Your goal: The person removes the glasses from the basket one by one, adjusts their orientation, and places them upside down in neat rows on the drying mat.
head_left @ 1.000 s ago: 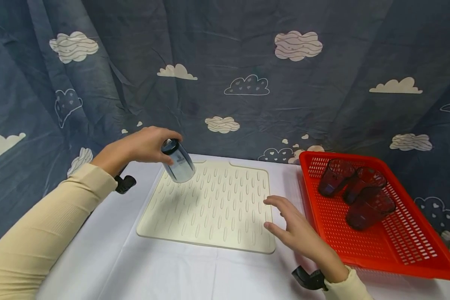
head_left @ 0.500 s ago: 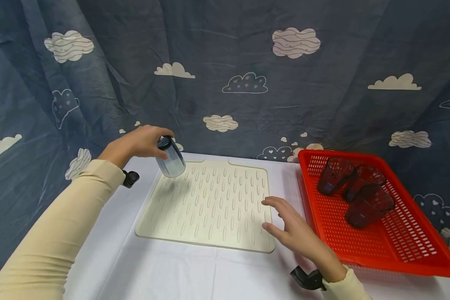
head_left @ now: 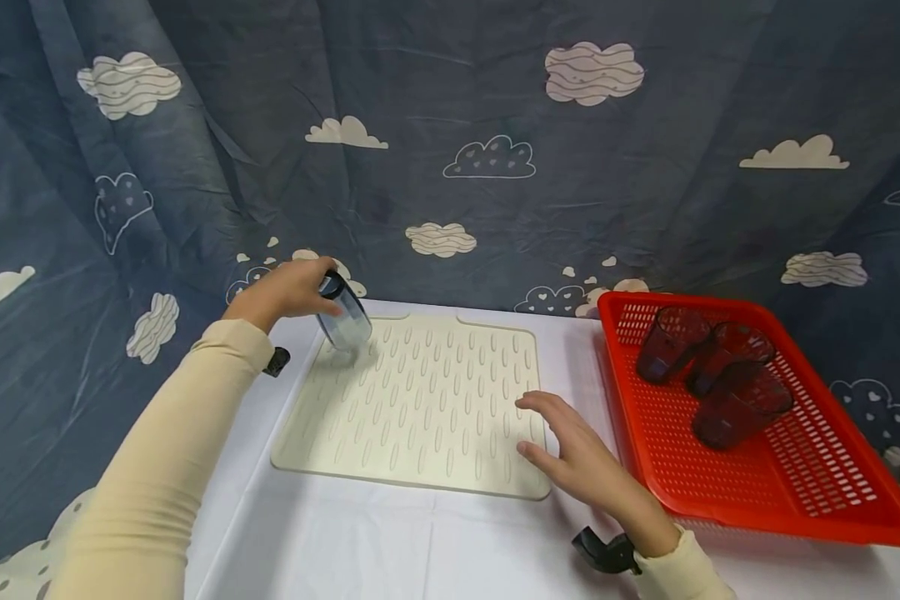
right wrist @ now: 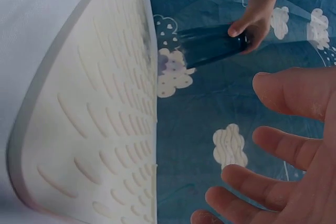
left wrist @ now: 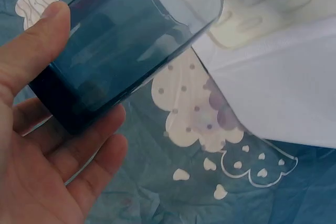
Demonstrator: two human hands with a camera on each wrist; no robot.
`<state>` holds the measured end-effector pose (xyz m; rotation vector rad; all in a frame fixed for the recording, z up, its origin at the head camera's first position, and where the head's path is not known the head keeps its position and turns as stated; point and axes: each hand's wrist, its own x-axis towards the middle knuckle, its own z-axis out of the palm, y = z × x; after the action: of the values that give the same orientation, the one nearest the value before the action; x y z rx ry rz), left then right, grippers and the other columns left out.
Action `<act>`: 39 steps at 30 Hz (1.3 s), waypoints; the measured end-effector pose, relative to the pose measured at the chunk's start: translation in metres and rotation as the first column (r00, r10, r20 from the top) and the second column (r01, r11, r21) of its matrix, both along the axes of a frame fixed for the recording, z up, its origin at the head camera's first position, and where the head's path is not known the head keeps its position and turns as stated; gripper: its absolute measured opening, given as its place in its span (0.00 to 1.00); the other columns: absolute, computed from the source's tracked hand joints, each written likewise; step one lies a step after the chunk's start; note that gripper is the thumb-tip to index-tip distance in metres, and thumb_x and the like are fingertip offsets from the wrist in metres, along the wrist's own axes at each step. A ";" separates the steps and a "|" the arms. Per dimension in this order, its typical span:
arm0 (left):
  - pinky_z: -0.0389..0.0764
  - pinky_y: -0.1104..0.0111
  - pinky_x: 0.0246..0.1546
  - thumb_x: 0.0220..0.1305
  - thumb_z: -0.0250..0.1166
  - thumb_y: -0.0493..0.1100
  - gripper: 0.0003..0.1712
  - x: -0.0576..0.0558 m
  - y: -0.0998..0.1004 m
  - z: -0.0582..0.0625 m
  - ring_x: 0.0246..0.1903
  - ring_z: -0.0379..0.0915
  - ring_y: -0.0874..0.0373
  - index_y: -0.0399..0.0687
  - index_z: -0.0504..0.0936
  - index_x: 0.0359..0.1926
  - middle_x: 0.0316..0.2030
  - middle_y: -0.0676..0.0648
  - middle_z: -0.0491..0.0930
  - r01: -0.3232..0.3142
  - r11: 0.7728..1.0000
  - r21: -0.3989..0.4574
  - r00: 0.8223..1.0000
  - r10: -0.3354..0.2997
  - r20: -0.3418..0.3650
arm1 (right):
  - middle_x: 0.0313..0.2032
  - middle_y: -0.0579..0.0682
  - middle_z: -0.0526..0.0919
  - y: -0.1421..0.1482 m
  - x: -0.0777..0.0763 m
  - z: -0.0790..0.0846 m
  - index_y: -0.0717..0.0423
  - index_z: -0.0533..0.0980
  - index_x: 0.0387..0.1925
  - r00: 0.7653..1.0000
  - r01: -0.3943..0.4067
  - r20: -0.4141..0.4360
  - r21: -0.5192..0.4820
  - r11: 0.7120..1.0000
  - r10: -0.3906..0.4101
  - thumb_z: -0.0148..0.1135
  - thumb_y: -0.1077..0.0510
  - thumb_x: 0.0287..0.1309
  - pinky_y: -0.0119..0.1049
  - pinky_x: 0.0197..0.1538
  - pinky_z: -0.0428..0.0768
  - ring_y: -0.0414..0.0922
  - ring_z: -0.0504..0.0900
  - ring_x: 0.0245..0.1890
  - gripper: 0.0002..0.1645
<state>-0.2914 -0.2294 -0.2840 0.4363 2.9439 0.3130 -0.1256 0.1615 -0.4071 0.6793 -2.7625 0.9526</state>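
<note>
My left hand point(head_left: 288, 292) grips a blue-tinted drinking glass point(head_left: 347, 321) by its thick dark base. The glass is upside down and tilted, its rim above the far left corner of a cream drying mat point(head_left: 420, 408). In the left wrist view the thumb lies on one side of the glass point(left wrist: 131, 35) and fingers on the other. From the right wrist view the glass point(right wrist: 210, 47) appears apart from the mat. My right hand point(head_left: 581, 458) hovers by the mat's right edge, fingers spread and loosely bent, with nothing in it.
A red perforated basket point(head_left: 765, 508) stands on the right with 3 tinted glasses point(head_left: 742, 404) inside. Beneath everything is a white tablecloth point(head_left: 360, 533). A dark cloud-patterned curtain point(head_left: 390, 200) hangs close behind the mat.
My left hand has carried the glass slightly left and back, and lowered it closer to the mat's far left corner. The right hand has barely shifted.
</note>
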 end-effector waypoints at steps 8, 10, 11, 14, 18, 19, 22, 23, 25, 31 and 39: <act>0.72 0.46 0.62 0.56 0.74 0.48 0.39 -0.009 0.005 -0.022 0.56 0.75 0.39 0.38 0.71 0.65 0.57 0.35 0.79 -0.003 0.998 0.061 0.999 0.006 -0.035 | 0.63 0.53 0.75 -0.002 0.002 -0.005 0.53 0.72 0.61 1.000 -0.021 0.003 -0.017 1.000 0.021 0.67 0.58 0.59 0.59 0.65 0.73 0.56 0.73 0.66 0.29; 0.71 0.44 0.63 0.55 0.74 0.48 0.39 -0.009 0.005 -0.026 0.57 0.74 0.39 0.39 0.72 0.65 0.57 0.36 0.79 -0.019 0.997 0.073 0.999 0.022 -0.046 | 0.63 0.53 0.75 -0.003 0.003 -0.005 0.52 0.72 0.61 1.000 -0.022 0.018 -0.022 1.000 0.022 0.67 0.58 0.59 0.60 0.65 0.73 0.56 0.73 0.66 0.28; 0.71 0.44 0.63 0.55 0.75 0.48 0.38 -0.010 0.005 -0.028 0.57 0.74 0.39 0.40 0.73 0.64 0.57 0.36 0.79 -0.025 0.996 0.080 0.998 0.030 -0.056 | 0.63 0.53 0.75 -0.003 0.003 -0.005 0.52 0.72 0.61 0.999 -0.022 0.025 -0.025 0.999 0.023 0.67 0.58 0.60 0.60 0.65 0.73 0.56 0.73 0.66 0.28; 0.74 0.46 0.60 0.54 0.75 0.47 0.38 -0.011 0.005 -0.033 0.56 0.75 0.39 0.40 0.73 0.64 0.57 0.36 0.80 -0.037 0.994 0.098 0.996 0.045 -0.082 | 0.63 0.54 0.75 -0.003 0.004 -0.005 0.52 0.72 0.61 1.000 -0.019 0.023 -0.022 1.000 0.020 0.67 0.57 0.59 0.61 0.65 0.72 0.57 0.72 0.66 0.28; 0.76 0.48 0.58 0.54 0.75 0.46 0.39 -0.011 0.002 -0.039 0.56 0.74 0.40 0.40 0.73 0.65 0.59 0.36 0.78 -0.058 0.992 0.113 0.994 0.068 -0.086 | 0.63 0.54 0.75 -0.003 0.004 -0.005 0.53 0.72 0.61 1.000 -0.012 0.013 -0.008 1.000 0.012 0.68 0.58 0.58 0.60 0.66 0.72 0.57 0.72 0.66 0.29; 0.76 0.48 0.58 0.54 0.74 0.46 0.39 -0.011 0.001 -0.040 0.57 0.74 0.40 0.40 0.72 0.66 0.59 0.35 0.77 -0.066 0.991 0.114 0.994 0.076 -0.080 | 0.64 0.54 0.75 -0.003 0.003 -0.006 0.53 0.72 0.61 1.000 -0.010 0.017 -0.007 1.000 0.010 0.68 0.59 0.58 0.60 0.66 0.71 0.57 0.72 0.67 0.29; 0.76 0.47 0.58 0.56 0.73 0.47 0.42 -0.009 -0.003 -0.043 0.58 0.74 0.39 0.40 0.69 0.69 0.62 0.34 0.75 -0.097 0.989 0.115 0.993 0.104 -0.053 | 0.64 0.55 0.74 -0.003 0.003 -0.006 0.54 0.71 0.61 0.999 -0.006 0.035 -0.009 1.000 0.007 0.68 0.58 0.58 0.60 0.67 0.71 0.57 0.71 0.67 0.30; 0.75 0.46 0.58 0.56 0.73 0.47 0.42 -0.009 -0.004 -0.044 0.59 0.73 0.39 0.41 0.68 0.70 0.63 0.34 0.74 -0.105 0.988 0.115 0.993 0.111 -0.047 | 0.64 0.55 0.74 -0.002 0.003 -0.006 0.54 0.71 0.61 0.999 -0.003 0.043 -0.010 1.000 0.004 0.68 0.58 0.58 0.60 0.67 0.71 0.57 0.71 0.67 0.30; 0.74 0.45 0.60 0.57 0.72 0.47 0.43 -0.010 -0.006 -0.046 0.60 0.72 0.38 0.40 0.66 0.71 0.64 0.34 0.73 -0.112 0.987 0.115 0.993 0.116 -0.036 | 0.64 0.56 0.74 -0.002 0.003 -0.006 0.54 0.71 0.62 0.999 -0.001 0.049 -0.011 1.000 0.002 0.68 0.58 0.58 0.61 0.67 0.71 0.57 0.71 0.67 0.30; 0.72 0.44 0.63 0.59 0.70 0.47 0.43 -0.011 -0.007 -0.049 0.64 0.70 0.37 0.42 0.64 0.72 0.67 0.34 0.70 -0.133 0.985 0.108 0.991 0.135 -0.014 | 0.64 0.54 0.74 -0.001 0.003 -0.007 0.51 0.70 0.62 0.999 0.002 0.048 -0.010 1.000 -0.001 0.68 0.58 0.58 0.59 0.65 0.73 0.56 0.72 0.67 0.30; 0.73 0.44 0.62 0.58 0.71 0.46 0.43 -0.011 -0.004 -0.052 0.63 0.69 0.34 0.42 0.66 0.72 0.65 0.33 0.72 -0.127 0.987 0.102 0.990 0.132 -0.045 | 0.63 0.53 0.76 0.000 0.004 -0.005 0.53 0.71 0.62 0.999 -0.032 0.031 -0.051 0.998 0.033 0.67 0.59 0.59 0.54 0.54 0.82 0.53 0.75 0.64 0.29</act>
<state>-0.3024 -0.2338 -0.3362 0.2684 3.0239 0.4721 -0.1220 0.1620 -0.4120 0.7091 -2.7524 1.0448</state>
